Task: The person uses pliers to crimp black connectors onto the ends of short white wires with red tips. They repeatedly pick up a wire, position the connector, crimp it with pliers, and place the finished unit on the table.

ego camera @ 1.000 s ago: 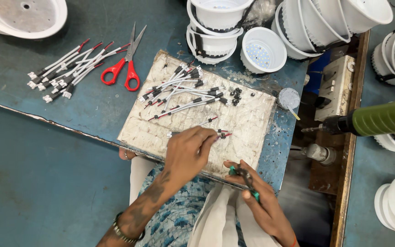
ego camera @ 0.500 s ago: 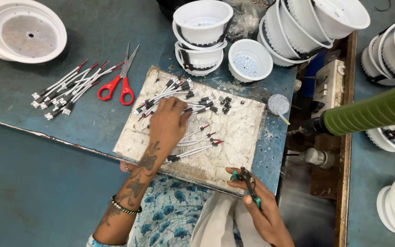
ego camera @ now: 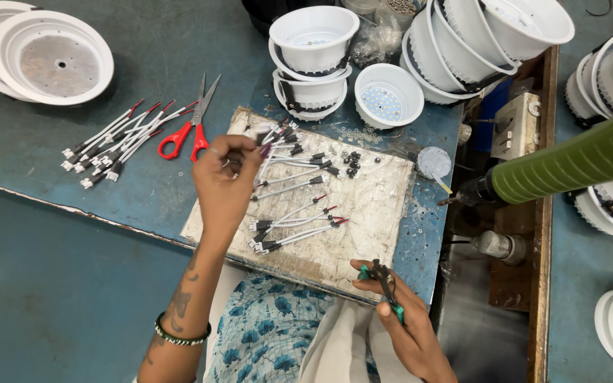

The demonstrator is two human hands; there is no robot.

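Note:
My left hand (ego camera: 225, 186) hovers over the upper left of a worn white board (ego camera: 381, 213), its fingers pinched on a short white wire lead (ego camera: 264, 145) from the pile of leads with black connectors (ego camera: 299, 152). More finished leads (ego camera: 296, 227) lie lower on the board. My right hand (ego camera: 399, 319) rests at the board's near edge, closed around small green-handled pliers (ego camera: 386, 287).
Red-handled scissors (ego camera: 189, 131) and a bundle of leads (ego camera: 118, 142) lie left of the board. White lamp housings (ego camera: 313, 64) stack at the back; round white discs (ego camera: 51, 60) sit far left. A green tool body (ego camera: 569, 163) juts in from the right.
My left hand has moved from the board's near centre up to the far-left pile and taken hold of a lead. The right hand with the pliers has stayed at the near edge.

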